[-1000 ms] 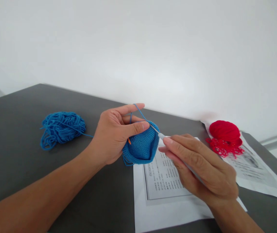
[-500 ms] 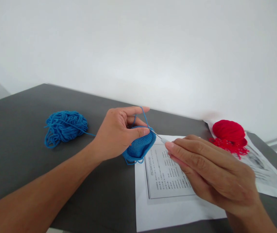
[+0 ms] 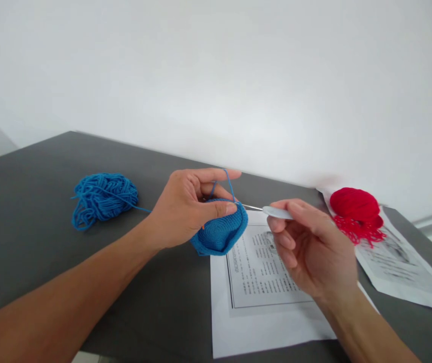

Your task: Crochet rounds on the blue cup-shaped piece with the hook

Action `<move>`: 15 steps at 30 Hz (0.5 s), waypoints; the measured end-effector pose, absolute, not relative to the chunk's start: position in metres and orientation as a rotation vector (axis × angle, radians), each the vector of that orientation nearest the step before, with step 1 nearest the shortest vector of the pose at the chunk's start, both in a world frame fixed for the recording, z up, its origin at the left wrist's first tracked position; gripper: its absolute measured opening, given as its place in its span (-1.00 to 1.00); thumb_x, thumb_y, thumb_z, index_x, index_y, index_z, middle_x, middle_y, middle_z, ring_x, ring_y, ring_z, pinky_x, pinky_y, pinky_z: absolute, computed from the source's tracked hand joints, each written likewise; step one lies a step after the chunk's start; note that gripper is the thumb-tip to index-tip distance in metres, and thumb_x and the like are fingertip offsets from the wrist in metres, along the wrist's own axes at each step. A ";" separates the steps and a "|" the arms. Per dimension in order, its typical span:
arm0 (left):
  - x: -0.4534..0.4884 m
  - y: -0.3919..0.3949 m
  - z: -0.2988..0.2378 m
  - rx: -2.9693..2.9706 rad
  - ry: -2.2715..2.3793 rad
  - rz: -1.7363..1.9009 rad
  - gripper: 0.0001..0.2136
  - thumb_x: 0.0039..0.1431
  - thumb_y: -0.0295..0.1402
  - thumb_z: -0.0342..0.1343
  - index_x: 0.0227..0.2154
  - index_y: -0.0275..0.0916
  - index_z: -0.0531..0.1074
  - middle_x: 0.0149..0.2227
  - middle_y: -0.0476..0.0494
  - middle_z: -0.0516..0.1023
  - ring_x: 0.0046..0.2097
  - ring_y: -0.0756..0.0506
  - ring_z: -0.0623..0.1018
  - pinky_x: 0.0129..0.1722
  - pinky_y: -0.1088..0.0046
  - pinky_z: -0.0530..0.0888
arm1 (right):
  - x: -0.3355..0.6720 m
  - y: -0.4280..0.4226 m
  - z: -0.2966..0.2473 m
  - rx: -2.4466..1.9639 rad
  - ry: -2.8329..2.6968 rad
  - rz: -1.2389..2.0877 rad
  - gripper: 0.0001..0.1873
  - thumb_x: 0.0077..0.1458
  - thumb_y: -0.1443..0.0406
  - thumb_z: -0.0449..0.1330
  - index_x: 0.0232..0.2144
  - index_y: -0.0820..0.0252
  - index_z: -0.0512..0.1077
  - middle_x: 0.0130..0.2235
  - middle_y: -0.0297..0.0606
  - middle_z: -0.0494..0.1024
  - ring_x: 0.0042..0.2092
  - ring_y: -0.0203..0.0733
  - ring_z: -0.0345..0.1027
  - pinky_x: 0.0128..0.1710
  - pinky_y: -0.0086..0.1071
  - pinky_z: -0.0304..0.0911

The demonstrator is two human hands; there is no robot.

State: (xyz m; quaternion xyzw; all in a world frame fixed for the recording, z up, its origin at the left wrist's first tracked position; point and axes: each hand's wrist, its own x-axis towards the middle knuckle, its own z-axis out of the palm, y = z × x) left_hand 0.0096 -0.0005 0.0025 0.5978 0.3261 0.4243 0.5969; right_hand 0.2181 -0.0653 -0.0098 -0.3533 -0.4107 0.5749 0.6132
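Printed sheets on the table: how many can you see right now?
2. One sheet lies below the right hand, by the table's near edge; the other sheet lies at the far right, with the red yarn resting on it. Part of each is covered.

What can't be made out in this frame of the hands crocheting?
Head view, hook tip: the crochet hook runs behind the thumb of the left hand and the blue crochet piece.
Head view, printed sheet: text too small to read; the right hand covers part.
Head view, second sheet: picture blurred; the red yarn ball sits on its far corner.
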 end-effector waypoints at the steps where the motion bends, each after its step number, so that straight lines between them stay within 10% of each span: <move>1: 0.012 -0.002 0.001 1.384 0.762 1.017 -0.45 0.00 -0.46 0.42 0.12 -0.34 0.55 -0.34 -0.09 0.73 -0.48 0.05 0.53 -0.62 0.67 0.38 | 0.214 -0.063 -0.011 -0.797 -0.869 1.392 -0.85 0.10 0.26 0.36 -0.35 0.27 0.65 -0.51 -0.34 0.57 -0.63 -0.44 0.33 -0.78 -0.68 0.27; 15: 0.038 -0.025 -0.010 1.200 0.889 1.288 -0.48 0.06 -0.44 0.38 0.13 -0.41 0.52 -0.33 -0.10 0.76 -0.37 -0.01 0.61 -0.31 0.50 0.55 | 0.176 -0.075 -0.036 -0.945 -1.527 0.277 -0.68 0.31 0.47 0.16 0.02 0.14 0.58 -0.20 -0.25 0.60 -0.37 -0.30 0.55 -0.41 -0.38 0.53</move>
